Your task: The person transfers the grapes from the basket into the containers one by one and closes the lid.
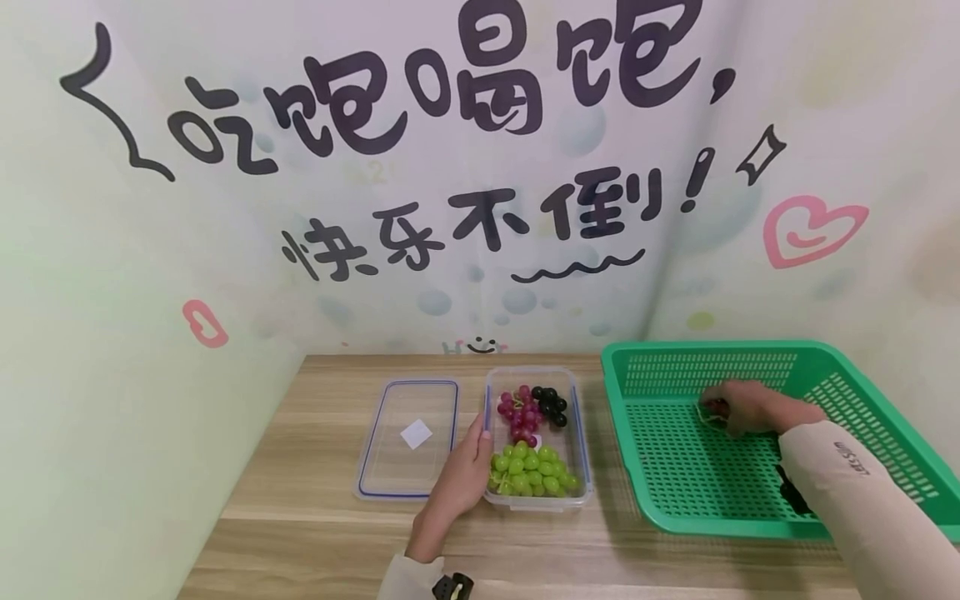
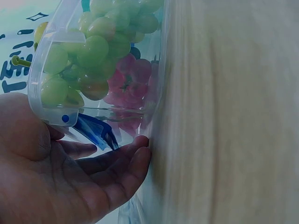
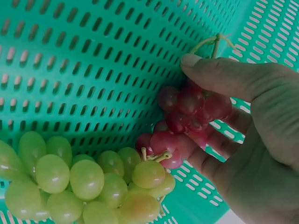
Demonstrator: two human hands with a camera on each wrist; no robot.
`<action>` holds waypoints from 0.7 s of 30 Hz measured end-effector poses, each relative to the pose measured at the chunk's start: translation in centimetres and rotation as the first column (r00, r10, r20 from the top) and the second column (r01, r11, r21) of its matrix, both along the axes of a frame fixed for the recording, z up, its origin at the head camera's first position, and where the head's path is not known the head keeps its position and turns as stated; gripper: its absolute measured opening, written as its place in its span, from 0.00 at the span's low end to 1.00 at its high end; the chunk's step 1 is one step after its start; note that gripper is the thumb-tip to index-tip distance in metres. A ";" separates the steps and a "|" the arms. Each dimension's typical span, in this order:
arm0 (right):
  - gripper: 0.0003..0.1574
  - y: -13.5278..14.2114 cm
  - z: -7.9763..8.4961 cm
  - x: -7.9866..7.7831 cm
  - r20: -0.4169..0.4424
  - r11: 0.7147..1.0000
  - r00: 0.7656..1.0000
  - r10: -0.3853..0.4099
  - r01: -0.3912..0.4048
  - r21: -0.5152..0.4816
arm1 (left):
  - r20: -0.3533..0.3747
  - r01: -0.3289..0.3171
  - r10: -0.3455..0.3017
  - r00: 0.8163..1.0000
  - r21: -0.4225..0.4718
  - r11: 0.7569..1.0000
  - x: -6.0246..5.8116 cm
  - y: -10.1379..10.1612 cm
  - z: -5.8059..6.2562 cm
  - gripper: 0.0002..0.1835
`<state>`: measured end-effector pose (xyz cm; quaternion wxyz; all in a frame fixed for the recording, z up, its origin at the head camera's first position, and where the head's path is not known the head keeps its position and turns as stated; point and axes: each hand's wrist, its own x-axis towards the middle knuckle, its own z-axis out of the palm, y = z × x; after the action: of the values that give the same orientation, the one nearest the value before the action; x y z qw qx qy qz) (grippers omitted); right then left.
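Observation:
A clear plastic container (image 1: 583,450) holds green grapes (image 1: 531,471), red grapes (image 1: 521,412) and black grapes (image 1: 551,406). My left hand (image 1: 467,467) holds it by its left side, thumb at the rim. In the left wrist view, the curled fingers (image 2: 133,172) lie low along the side wall, beside a blue-edged latch (image 2: 96,130). Inside a green plastic basket (image 1: 645,500), my right hand (image 1: 746,407) grips a bunch of red grapes (image 3: 189,105). Its thumb lies across the top near the stem, with the other fingers behind and below. More green grapes (image 3: 86,179) sit next to this bunch.
Left of the container, a clear lid (image 1: 382,417) with a blue seal and a white label (image 1: 417,433) lies flat on the wooden table (image 1: 300,467). The basket's raised walls surround my right hand. Behind the table hangs a printed backdrop (image 1: 420,317).

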<state>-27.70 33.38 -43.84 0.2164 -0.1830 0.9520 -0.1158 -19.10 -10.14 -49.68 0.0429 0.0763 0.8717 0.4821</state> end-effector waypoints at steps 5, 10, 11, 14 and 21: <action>0.31 0.1 0.0 0.0 -0.030 1.000 1.000 0.008 -0.009 -0.006 | 0.000 0.000 0.000 1.000 0.000 1.000 0.0 0.0 0.1 0.29; 0.20 0.0 -0.4 0.2 -0.049 0.999 0.998 0.030 -0.031 -0.022 | 0.004 -0.001 0.001 1.000 0.004 1.000 0.1 0.0 0.1 0.29; 0.19 0.0 -0.5 0.2 -0.052 0.999 0.998 0.032 -0.033 -0.024 | 0.006 -0.001 0.001 1.000 0.005 1.000 0.1 0.0 0.1 0.29; 0.18 -0.1 -0.7 0.3 -0.074 0.999 0.996 0.041 -0.043 -0.020 | 0.012 -0.003 0.003 1.000 0.009 1.000 0.2 0.0 0.1 0.29; 0.16 -0.2 -0.7 0.4 -0.136 0.999 0.989 0.053 -0.053 0.000 | 0.008 -0.004 0.003 1.000 0.008 1.000 0.1 0.0 0.0 0.30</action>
<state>-27.33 33.13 -44.54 0.1535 -0.2160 0.9591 -0.0991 -18.98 -10.16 -49.65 0.0452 0.0730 0.8699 0.4857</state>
